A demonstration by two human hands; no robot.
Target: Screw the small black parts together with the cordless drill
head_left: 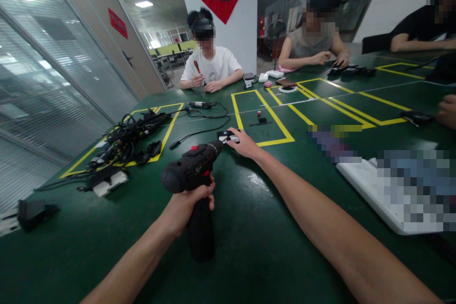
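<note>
Head camera: your left hand (190,204) is clenched around the handle of the cordless screwdriver (194,166). Its nose meets the small black-and-white part (227,136) on the green table (256,242). Your right hand (245,144) pinches that part at its fingertips. If the bit skids, it could strike those fingers. A loose pinch could let the part spin.

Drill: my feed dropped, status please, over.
Left hand clamps black cordless drill with red button. Right hand pins small black part at its tip. Nothing between.

Black cordless drill (194,171) seemingly touches a small black part (228,137).
</note>
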